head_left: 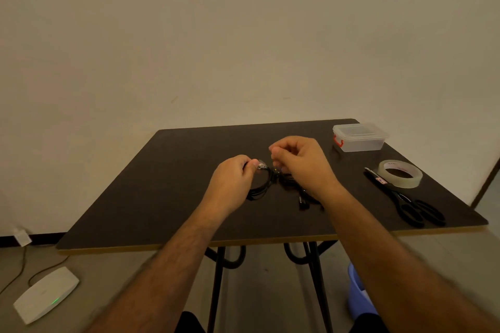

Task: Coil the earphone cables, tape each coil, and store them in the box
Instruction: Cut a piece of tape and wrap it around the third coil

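The black earphone cable (266, 180) lies near the middle of the dark table (151, 197), partly gathered into a loose loop under your left hand (232, 178) and trailing to the right in a tangle that ends in a plug near your right wrist; how many cables are in that heap you cannot tell from here. Treat it as very light, thin and limp: it will not hold a shape by itself, loops are likely to spring open the moment you let go, and the fine wire can kink or snag where strands cross. Take hold across the whole bundle of turns, not on 1 strand, and keep clear of the plug and earbud joints, which are probably the weakest spots. Your left thumb and fingers are pinched together on the coil's top edge, where something small and shiny shows, perhaps tape, though it is too small to be sure. Your right hand (300, 162) is curled with fingertips drawn together just above the cable; whether it grips a strand or a bit of tape cannot be told. Well to the right sit the tape roll (400, 173) and the scissors (405, 197), touching each other, and behind them at the far corner the clear box (359, 137), lid closed
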The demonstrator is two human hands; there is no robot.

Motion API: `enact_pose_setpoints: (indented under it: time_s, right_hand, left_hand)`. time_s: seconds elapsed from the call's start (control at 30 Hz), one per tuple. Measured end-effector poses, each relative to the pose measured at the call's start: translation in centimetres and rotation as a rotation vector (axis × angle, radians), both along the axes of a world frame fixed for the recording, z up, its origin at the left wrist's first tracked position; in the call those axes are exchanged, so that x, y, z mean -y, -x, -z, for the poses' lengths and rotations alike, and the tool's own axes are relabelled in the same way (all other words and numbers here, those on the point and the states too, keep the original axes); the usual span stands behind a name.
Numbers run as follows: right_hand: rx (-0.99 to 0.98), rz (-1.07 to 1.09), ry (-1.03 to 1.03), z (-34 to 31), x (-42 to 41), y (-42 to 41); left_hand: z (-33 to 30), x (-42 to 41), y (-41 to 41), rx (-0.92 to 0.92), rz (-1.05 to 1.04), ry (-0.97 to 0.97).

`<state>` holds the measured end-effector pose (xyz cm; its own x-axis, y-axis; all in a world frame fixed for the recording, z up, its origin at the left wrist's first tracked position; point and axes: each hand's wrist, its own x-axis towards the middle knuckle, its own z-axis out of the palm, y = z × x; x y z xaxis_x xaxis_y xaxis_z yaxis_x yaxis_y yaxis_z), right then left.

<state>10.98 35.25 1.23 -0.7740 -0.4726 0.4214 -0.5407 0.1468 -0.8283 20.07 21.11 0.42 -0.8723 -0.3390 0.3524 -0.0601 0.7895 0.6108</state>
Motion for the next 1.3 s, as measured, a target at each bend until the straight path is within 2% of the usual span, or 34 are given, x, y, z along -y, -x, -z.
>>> enact_pose_setpoints:
  time_s: [0.1, 0.2, 0.4, 0.57, 0.73, 0.9, 1.1, 1.2, 1.3]
  right_hand:
    - [-0.32, -0.001, -0.22, -0.8, 0.3, -0.8]
    - [-0.403, -0.023, -0.482, -0.9, 1.0, -1.4]
    - [-0.357, 0.008, -0.483, -0.7, 1.3, -1.1]
    - [-0.392, 0.046, -0.526, -0.1, 1.6, -0.8]
    - [-0.238, 0.032, -0.51, 1.2, 2.2, -0.1]
    - [0.119, -0.057, -0.328, 2.6, 2.8, 0.9]
    - [0.457, -0.009, -0.164, 4.5, 2.8, 1.9]
    - [0.525, 0.048, -0.117, 5.5, 3.1, 2.5]
    - [0.467, 0.124, -0.151, 6.4, 3.9, 3.3]
  left_hand:
    - [0.0, 0.1, 0.3, 0.012, -0.013, 0.018]
    - [0.0, 0.0, 0.4, -0.015, 0.003, 0.041]
    - [0.5, 0.2, 0.1, -0.089, -0.006, 0.153]
    - [1.3, 0.3, 0.6, -0.079, -0.017, 0.109]
    - [1.9, 0.7, 1.5, 0.038, 0.029, -0.109]
    - [3.0, 1.7, 2.4, 0.095, 0.007, -0.362]
    - [4.2, 2.5, 3.6, 0.18, -0.043, -0.578]
    - [4.7, 2.7, 4.6, 0.236, -0.064, -0.701]
    - [4.9, 3.0, 5.5, 0.254, -0.097, -0.892]
